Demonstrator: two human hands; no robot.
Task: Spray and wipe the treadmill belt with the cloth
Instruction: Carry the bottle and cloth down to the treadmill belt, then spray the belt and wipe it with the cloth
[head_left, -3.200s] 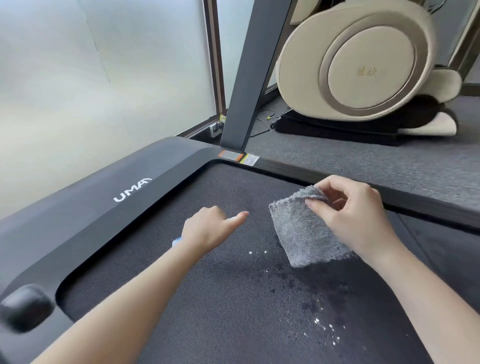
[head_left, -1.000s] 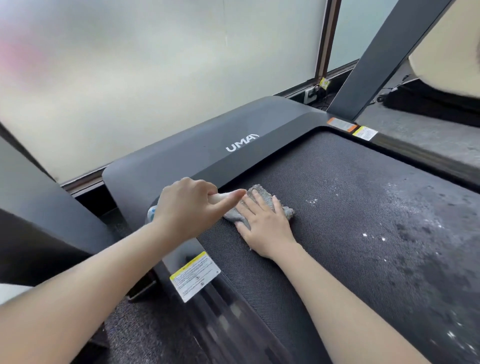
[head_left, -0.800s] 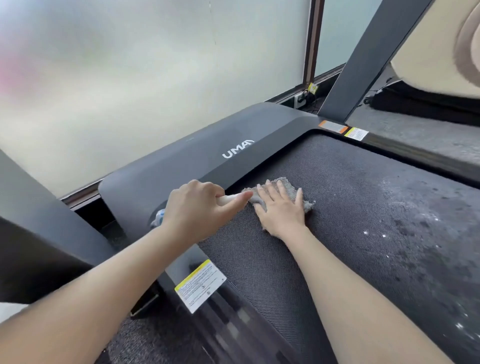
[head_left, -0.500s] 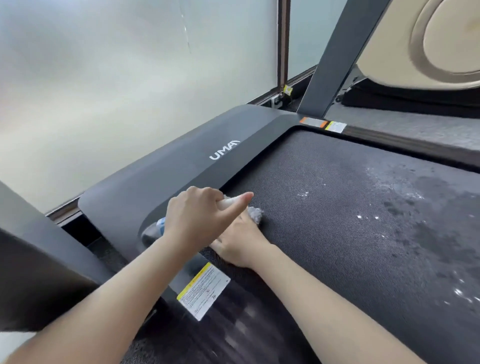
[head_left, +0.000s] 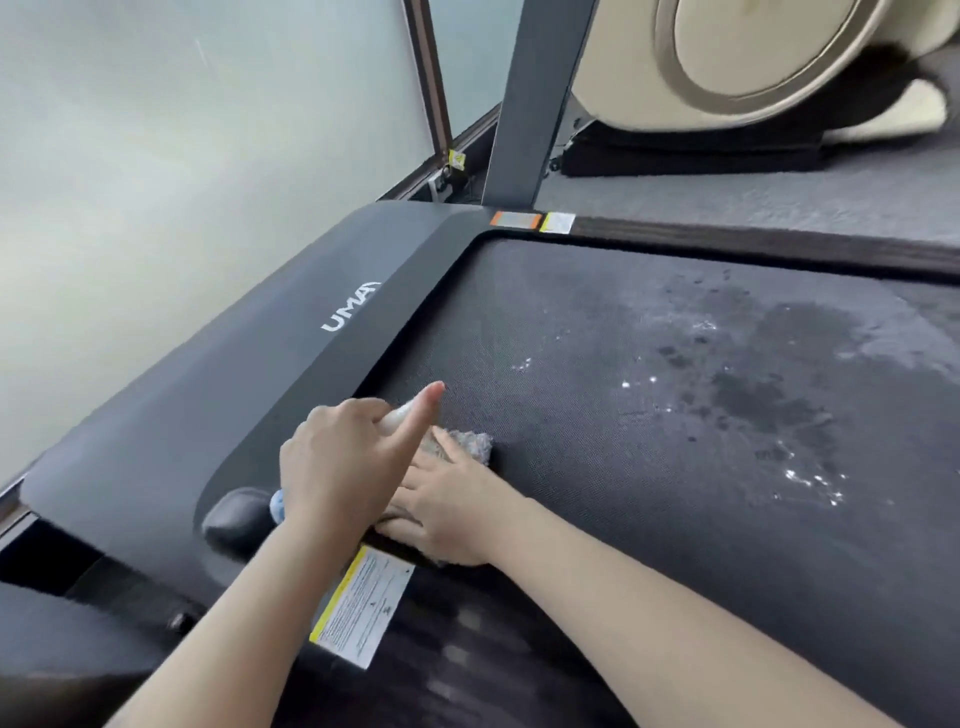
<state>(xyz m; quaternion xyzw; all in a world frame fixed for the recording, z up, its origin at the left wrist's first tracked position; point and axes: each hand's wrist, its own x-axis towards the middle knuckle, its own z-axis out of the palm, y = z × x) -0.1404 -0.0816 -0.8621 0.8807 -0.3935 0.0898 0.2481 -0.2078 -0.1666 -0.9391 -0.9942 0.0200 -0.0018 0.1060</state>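
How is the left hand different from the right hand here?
The left hand curls around a spray bottle; the right hand lies flat on the grey cloth, fingers straight. The left hand sticks one finger out along the bottle's top; the right hand does not. The left hand is held higher, partly hiding the right hand. Both are bare, over the treadmill belt.

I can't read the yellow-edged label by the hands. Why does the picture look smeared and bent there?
Head view: motion blur smears the side rail below the warning label and the massage chair; the wide-angle lens bows the treadmill belt at its edges; the frosted window gives soft light, with small glints on the spray droplets.
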